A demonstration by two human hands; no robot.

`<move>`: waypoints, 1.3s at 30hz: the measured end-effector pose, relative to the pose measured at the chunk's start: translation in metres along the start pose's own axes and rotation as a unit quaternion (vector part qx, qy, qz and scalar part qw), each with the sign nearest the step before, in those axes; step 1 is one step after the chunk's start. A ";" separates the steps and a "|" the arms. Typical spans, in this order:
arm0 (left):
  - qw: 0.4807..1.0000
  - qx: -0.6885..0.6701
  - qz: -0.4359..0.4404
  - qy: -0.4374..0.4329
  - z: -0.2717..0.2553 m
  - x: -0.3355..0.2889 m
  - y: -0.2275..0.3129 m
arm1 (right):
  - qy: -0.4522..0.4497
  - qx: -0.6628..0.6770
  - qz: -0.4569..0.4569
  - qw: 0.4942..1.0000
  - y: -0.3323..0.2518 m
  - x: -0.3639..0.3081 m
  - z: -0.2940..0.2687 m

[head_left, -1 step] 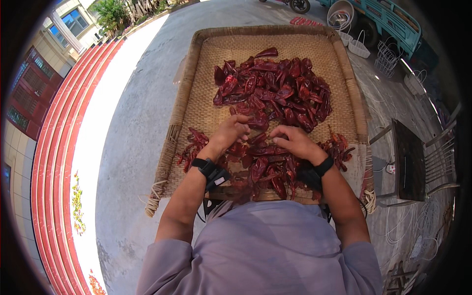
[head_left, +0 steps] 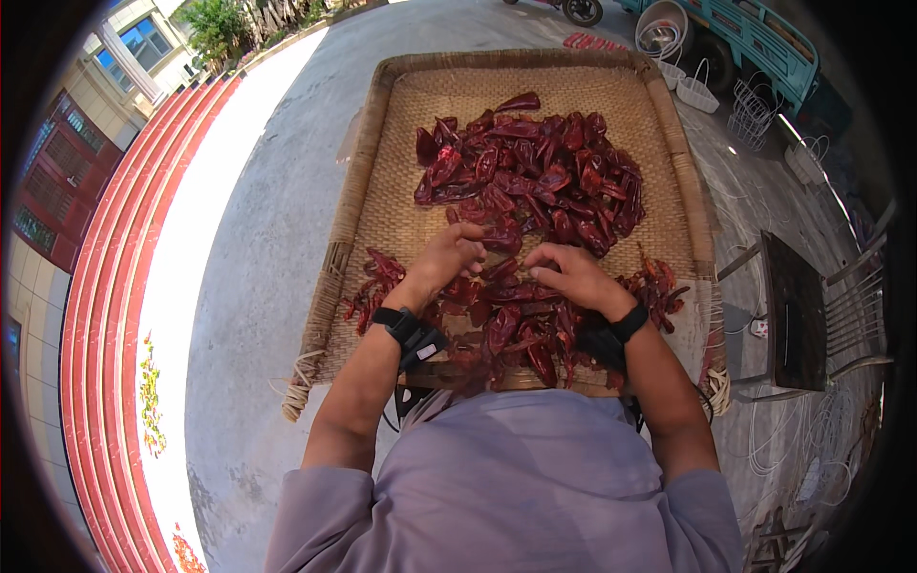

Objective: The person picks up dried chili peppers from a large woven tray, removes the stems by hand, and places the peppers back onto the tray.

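Observation:
Dark red dried chili peppers lie in a large shallow woven tray (head_left: 392, 162). The far heap of peppers (head_left: 535, 172) is the biggest; a nearer heap (head_left: 521, 320) lies between my wrists. My left hand (head_left: 445, 263) is closed, its thumb and fingertips at a dried chili pepper (head_left: 501, 240) that sticks out to the right. Just right of it, my right hand (head_left: 576, 277) has its fingers curled in a pinch over the nearer heap. Whatever those fingertips hold is too hidden to make out. Both wrists wear black straps.
Smaller bits of pepper (head_left: 379, 284) lie at the tray's near left, with more pieces (head_left: 657, 291) at the near right. A dark wooden chair (head_left: 798, 310) stands right of the tray. White baskets (head_left: 697, 93) and a teal cart (head_left: 764, 43) are beyond; red steps (head_left: 105, 325) run along the left.

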State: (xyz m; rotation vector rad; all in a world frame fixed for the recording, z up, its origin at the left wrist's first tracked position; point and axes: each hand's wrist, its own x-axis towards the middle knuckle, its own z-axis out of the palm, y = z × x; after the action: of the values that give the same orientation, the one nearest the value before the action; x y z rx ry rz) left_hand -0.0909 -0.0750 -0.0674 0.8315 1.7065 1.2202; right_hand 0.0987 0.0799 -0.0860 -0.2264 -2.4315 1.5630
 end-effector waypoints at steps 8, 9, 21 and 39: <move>1.000 -0.005 -0.001 -0.013 0.000 -0.002 0.000 | -0.004 -0.045 -0.012 0.999 -0.002 0.000 -0.001; 1.000 -0.005 -0.001 -0.012 0.000 -0.001 0.000 | -0.009 -0.055 -0.006 0.998 -0.003 0.000 -0.002; 1.000 0.005 0.006 -0.012 0.000 0.004 -0.006 | -0.016 -0.059 0.022 0.998 -0.003 0.000 -0.001; 0.999 0.020 0.015 -0.029 0.003 0.002 -0.003 | -0.023 -0.092 0.001 0.995 -0.002 -0.001 0.000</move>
State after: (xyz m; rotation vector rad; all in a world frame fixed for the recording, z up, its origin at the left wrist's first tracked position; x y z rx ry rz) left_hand -0.0892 -0.0727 -0.0710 0.9115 1.6829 1.1738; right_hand 0.0997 0.0784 -0.0846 -0.2270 -2.6129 1.3589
